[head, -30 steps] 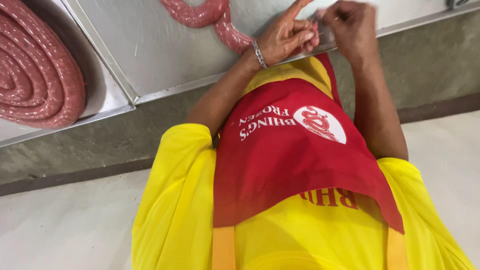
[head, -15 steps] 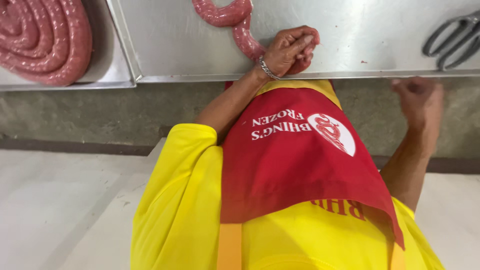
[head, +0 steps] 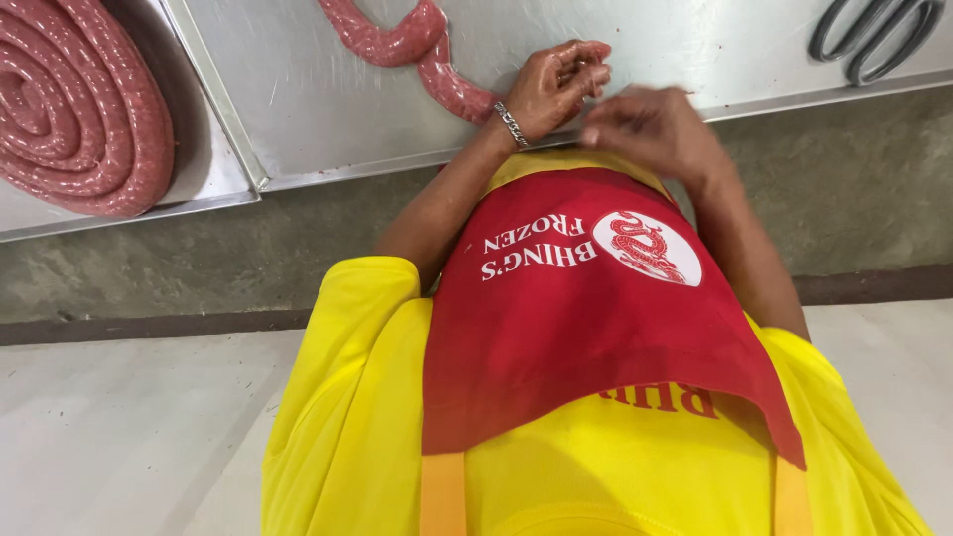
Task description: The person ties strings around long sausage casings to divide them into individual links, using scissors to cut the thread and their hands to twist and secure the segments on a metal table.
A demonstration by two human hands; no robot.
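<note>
A pink raw sausage link (head: 417, 45) lies curved on the steel table (head: 695, 50). Its near end runs into my left hand (head: 556, 87), which wears a metal bracelet and is closed around that end at the table's front edge. My right hand (head: 650, 129) is blurred, just right of and below my left hand and almost touching it, with the fingers curled. I see nothing in it, but the blur hides the fingertips. My yellow shirt and red apron (head: 596, 318) fill the lower part of the view.
A large coil of pink sausage (head: 79, 109) lies in a steel tray (head: 213, 174) at the upper left. Grey-handled scissors (head: 874, 40) rest on the table at the upper right. A concrete wall and pale floor (head: 129, 427) lie below the table's edge.
My right hand has come up from below the table's edge at the right and now sits next to my left hand. My left hand has kept its hold on the sausage end.
</note>
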